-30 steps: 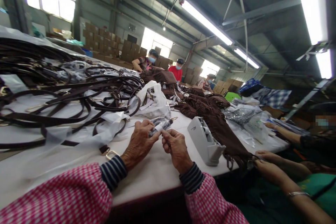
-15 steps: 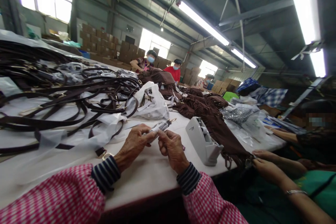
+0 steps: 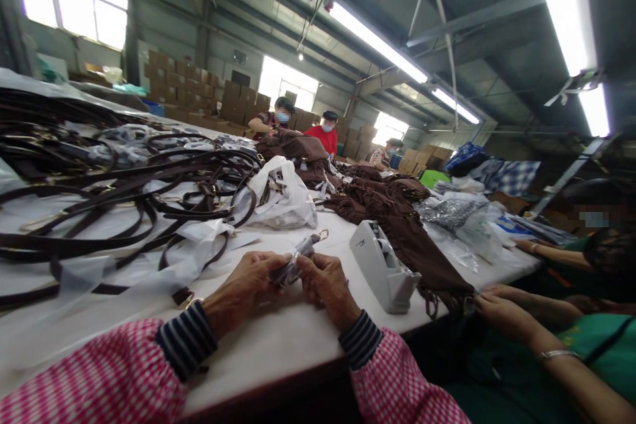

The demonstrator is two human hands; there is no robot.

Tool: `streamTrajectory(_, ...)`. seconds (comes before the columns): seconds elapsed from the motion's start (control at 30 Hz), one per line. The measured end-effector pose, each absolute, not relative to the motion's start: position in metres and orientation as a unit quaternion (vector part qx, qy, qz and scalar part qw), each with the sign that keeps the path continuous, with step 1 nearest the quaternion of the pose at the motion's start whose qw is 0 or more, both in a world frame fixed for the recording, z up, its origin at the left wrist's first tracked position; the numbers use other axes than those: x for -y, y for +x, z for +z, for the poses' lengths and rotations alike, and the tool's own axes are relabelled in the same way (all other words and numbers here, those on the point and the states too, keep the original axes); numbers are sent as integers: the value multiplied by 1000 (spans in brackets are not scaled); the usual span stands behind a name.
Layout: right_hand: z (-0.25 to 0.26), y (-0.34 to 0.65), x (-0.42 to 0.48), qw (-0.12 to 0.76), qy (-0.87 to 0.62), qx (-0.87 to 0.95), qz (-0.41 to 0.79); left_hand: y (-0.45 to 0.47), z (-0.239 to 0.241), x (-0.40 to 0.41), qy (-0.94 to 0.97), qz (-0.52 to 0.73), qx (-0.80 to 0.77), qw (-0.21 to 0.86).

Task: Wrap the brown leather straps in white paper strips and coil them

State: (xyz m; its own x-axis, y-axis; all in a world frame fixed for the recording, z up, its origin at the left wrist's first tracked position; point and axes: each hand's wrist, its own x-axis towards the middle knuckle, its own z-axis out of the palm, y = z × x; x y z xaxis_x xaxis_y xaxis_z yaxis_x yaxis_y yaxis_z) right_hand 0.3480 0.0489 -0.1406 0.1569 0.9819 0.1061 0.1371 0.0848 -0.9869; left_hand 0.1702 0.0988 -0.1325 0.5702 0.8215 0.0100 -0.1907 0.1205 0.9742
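Observation:
Both of my hands meet over the white table (image 3: pixel 278 351). Between them is a small strap bundle (image 3: pixel 304 246) wrapped in clear plastic, with a gold metal clasp sticking out at its far end. My left hand (image 3: pixel 251 285) pinches the near side of the bundle. On its other side, the thumb and fingers of my right hand (image 3: pixel 328 281) press against the plastic. A grey tape dispenser (image 3: pixel 385 268) stands just right of my right hand. Dark brown straps (image 3: pixel 149 212) with gold fittings lie beyond my left hand.
A white plastic bag (image 3: pixel 281 195) of small parts stands ahead. Brown fabric bags (image 3: pixel 377 212) are heaped right of centre, and a co-worker's hands (image 3: pixel 511 311) hold the near one. Clear plastic bags (image 3: pixel 457 218) lie farther right. Other people stand across the table.
My hands have shifted their grip and turned the wrapped strap bundle, so more of its plastic shows between them. My left forearm has moved slightly left and down.

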Motion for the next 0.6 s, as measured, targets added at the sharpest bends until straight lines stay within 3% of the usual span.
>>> streamTrajectory(0.13,-142,354,-44,522,-559,537,357,165,-123,-97,563,367,-273,689)
streamTrajectory(0.23,-130,356,-35,530,-562,613,165,166,-121,-96,569,366,-297,674)
streamTrajectory(0.3,-116,355,-28,467,-542,699,4,168,-122,-96,585,359,-311,658)
streamTrajectory(0.4,-100,351,-22,288,-509,794,-169,171,-123,-93,620,351,-304,632)
streamTrajectory(0.5,-98,345,-22,181,-494,816,-240,170,-122,-88,666,355,-289,589)
streamTrajectory(0.6,-107,342,-24,153,-475,827,-259,166,-122,-83,705,351,-289,544)
